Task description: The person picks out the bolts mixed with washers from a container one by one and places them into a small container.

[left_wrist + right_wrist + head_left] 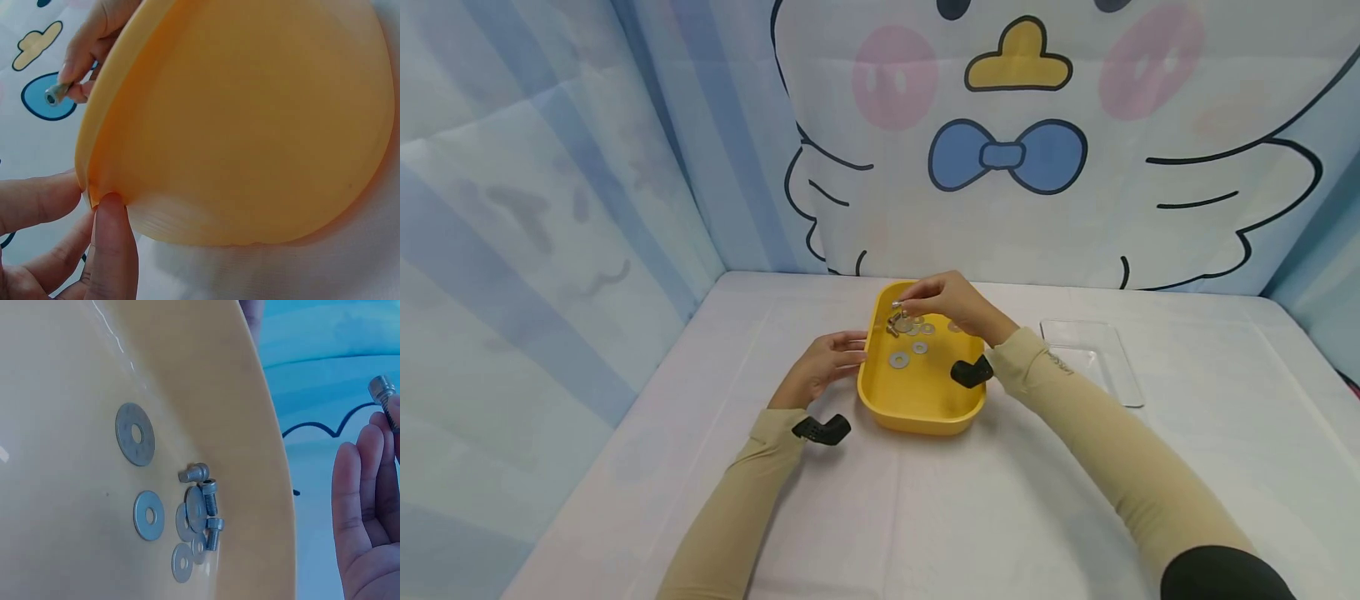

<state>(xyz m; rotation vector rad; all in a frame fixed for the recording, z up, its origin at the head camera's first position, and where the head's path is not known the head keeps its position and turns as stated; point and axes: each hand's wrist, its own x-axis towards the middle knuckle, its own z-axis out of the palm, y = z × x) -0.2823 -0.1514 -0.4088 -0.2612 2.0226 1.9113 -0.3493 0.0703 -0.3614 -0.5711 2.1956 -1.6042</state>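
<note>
White cloth covers the table [700, 467]. At the left, the yellow tray's [917, 400] outer wall is touched by the straight fingers of the left hand [820, 371]. Washers [134, 433] and bolts [209, 495] lie inside the tray. Over its far end, a bolt [56, 94] is pinched by the right hand [943, 302]. Farther right, a clear tray [1093, 358] rests.

Clear plastic tray [1093, 360] on white tabletop [1210, 467], cartoon-bird backdrop [1022, 142] — blue bow tie, pink cheeks — striped curtain [535, 208]
</note>
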